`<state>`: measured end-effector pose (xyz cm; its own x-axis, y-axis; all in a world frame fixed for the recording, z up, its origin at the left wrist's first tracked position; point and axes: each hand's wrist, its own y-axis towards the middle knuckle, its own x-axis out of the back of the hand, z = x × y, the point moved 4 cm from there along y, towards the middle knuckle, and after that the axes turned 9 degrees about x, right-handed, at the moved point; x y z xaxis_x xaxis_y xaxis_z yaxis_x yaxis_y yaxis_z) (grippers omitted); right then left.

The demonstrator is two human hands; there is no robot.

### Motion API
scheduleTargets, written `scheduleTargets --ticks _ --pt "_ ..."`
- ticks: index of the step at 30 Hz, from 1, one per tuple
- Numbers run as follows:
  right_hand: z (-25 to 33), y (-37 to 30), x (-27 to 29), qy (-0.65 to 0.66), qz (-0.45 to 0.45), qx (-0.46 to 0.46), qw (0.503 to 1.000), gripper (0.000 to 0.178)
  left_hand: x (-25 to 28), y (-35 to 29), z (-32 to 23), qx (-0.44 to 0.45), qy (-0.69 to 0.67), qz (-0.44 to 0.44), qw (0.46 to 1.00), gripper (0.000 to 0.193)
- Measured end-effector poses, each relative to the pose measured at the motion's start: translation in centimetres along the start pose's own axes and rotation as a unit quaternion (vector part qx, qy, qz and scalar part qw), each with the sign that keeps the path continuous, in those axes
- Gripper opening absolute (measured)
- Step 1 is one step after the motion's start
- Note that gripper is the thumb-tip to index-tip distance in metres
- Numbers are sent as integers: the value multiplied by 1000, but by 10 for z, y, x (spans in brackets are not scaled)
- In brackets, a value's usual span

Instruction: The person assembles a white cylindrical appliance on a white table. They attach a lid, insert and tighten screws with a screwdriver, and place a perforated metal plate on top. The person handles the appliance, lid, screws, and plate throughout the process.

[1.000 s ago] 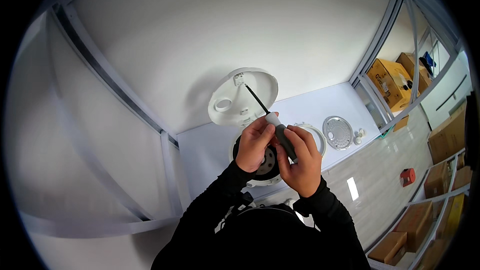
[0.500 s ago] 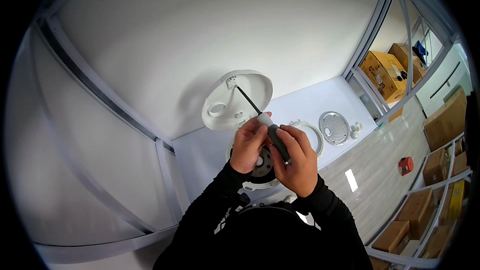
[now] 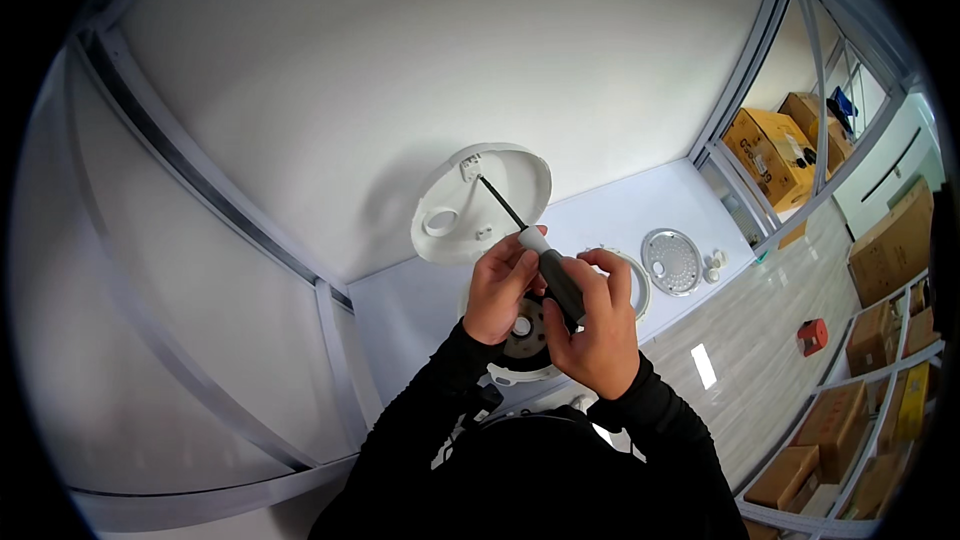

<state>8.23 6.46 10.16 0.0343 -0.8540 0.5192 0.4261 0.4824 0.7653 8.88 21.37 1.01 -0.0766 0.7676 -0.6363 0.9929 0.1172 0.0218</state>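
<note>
A screwdriver [image 3: 561,285] with a grey handle, a pale collar and a dark shaft slants up and to the left. Its tip is at a small white fitting [image 3: 470,169] near the upper edge of a raised white oval lid [image 3: 522,185]; contact is too small to make out. My left hand [image 3: 494,292] pinches the front of the tool. Around the rear of the grip, the fingers of my right hand [image 3: 606,333] are closed. Under both hands sits a round white appliance base [image 3: 512,378] with a dark interior and a metal disc, partly covered by them.
On the white table [image 3: 610,202], to the right, lie a pale ring [image 3: 643,285], a perforated round metal plate [image 3: 671,262] and small white parts [image 3: 713,266]. A white wall [image 3: 440,50] rises behind. Shelves with cardboard boxes [image 3: 833,420] stand at right, beyond the floor.
The view has shifted slightly, so the lid and table parts appear a little lower and to the right. My right index finger has lifted somewhat from the handle; the screwdriver stays in both hands.
</note>
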Motion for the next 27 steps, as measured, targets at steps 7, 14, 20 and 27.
scheduleTargets --ticks 7,14,20,27 --pt "-5 -1 1 -31 20 9 999 46 3 3 -3 3 0 51 999 47" --pt "-9 4 9 -35 89 -95 991 48 -6 4 -6 -5 -56 71 996 47" --pt "2 20 18 -66 50 89 993 49 8 19 10 -38 -141 159 976 40" --pt "1 21 23 -171 131 180 960 42 -5 15 -4 -9 -132 139 981 47"
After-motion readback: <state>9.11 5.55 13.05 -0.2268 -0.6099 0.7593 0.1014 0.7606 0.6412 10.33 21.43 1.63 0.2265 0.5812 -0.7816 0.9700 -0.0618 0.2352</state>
